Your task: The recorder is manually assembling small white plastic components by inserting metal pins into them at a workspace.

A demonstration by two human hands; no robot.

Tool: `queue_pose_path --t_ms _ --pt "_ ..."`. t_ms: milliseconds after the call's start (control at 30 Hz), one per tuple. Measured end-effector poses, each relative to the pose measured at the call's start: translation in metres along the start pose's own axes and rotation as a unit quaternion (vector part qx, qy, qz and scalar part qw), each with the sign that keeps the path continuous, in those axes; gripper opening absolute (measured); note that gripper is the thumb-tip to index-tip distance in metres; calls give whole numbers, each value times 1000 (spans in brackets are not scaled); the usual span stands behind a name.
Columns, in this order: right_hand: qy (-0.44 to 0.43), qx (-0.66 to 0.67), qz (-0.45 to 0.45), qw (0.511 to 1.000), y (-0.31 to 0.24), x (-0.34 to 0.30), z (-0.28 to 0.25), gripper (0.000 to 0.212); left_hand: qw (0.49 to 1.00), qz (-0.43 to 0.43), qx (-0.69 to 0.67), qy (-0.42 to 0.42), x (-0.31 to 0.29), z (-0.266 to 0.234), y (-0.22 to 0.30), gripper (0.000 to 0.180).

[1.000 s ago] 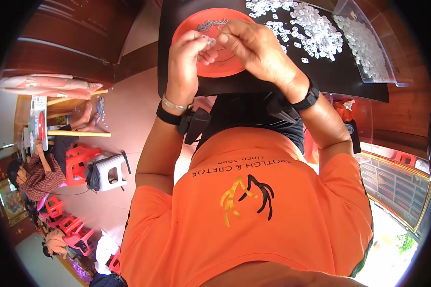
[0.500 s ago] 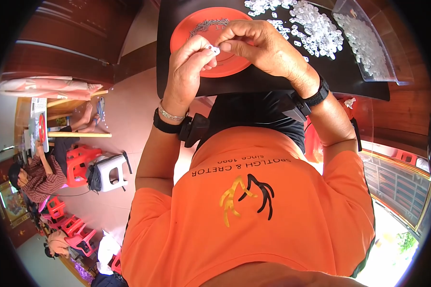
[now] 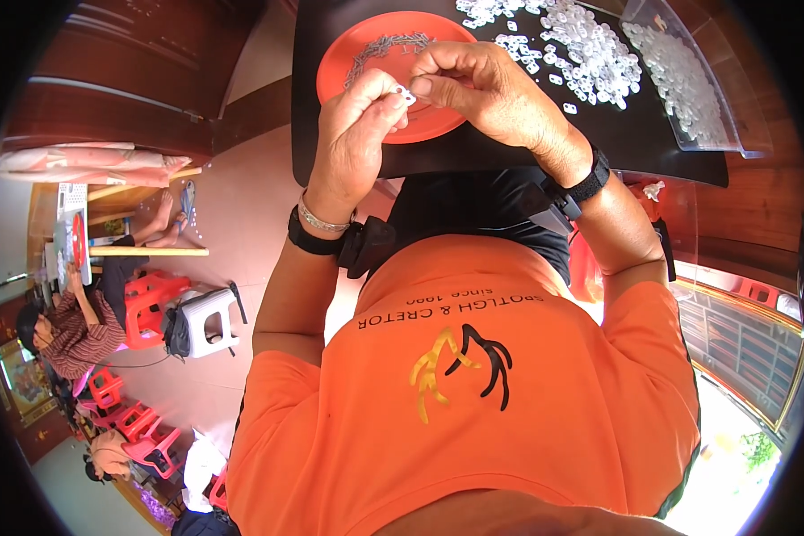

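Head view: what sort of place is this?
Probably a home workshop for hand assembly: a black table with small white pieces, an orange plate, red plastic stools on a tiled floor.

A smooth, slightly glossy round orange plastic plate (image 3: 380,54) is lying on a matt black tabletop (image 3: 473,152). Glossy, translucent small white plastic pieces (image 3: 581,49) are catching light beside a clear, shiny plastic tray (image 3: 688,80). A soft, matt orange cloth shirt (image 3: 509,402) is looking faintly creased.
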State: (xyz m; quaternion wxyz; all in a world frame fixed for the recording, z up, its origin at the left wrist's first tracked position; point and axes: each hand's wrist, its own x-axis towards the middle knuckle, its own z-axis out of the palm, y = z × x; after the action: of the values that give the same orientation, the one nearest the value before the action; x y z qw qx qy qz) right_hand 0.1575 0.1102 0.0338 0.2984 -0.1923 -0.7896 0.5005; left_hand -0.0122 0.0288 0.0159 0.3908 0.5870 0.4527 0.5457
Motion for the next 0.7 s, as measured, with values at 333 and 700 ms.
queue_pose_path --t_ms 333,700 --pt "-8 -123 -19 992 -5 -1 -4 17 995 30 93 -8 -4 1 -3 20" --pt "-35 40 32 998 7 4 -7 22 996 -42 -70 -26 -5 -4 0 22"
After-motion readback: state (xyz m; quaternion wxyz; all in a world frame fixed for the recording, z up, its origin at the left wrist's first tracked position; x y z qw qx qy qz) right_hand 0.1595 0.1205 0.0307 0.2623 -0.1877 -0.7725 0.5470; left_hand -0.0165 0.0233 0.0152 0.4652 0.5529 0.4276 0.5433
